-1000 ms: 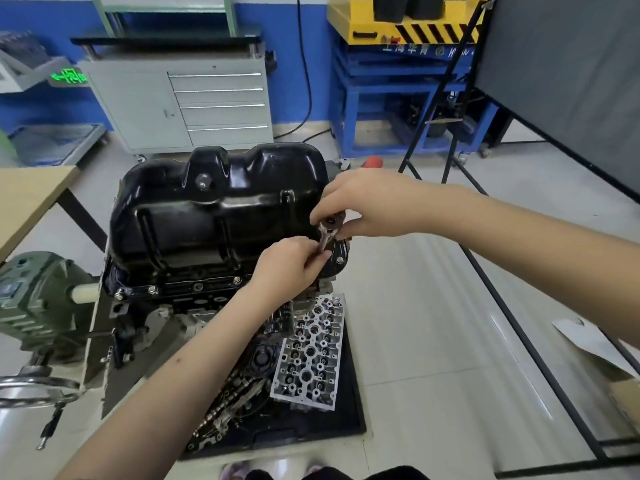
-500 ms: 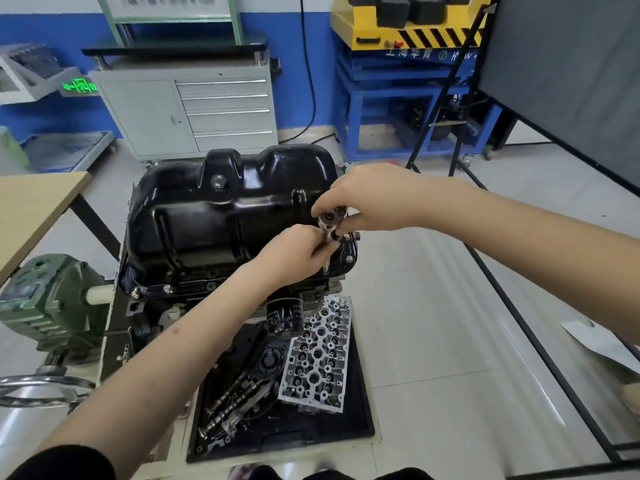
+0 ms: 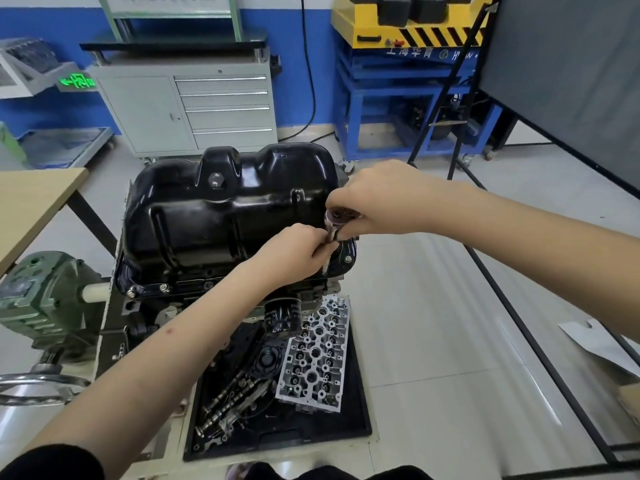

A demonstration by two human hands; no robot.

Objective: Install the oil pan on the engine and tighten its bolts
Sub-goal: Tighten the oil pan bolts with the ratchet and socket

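Your right hand (image 3: 377,199) curls over ratchet (image 3: 333,225) head, fingers pinching it at right front corner of oil pan (image 3: 221,220). Left hand (image 3: 294,251) grips ratchet handle lower down, fingers wrapped tight. One black pan, sitting on engine (image 3: 194,296) on stand. Three flange bolts (image 3: 165,288) visible along near edge, one more at corner. One cylinder head (image 3: 317,355) in tray (image 3: 360,403) below. Versus half second ago: hands basically same spot, oil filter (image 3: 282,315) now more exposed under your left wrist.
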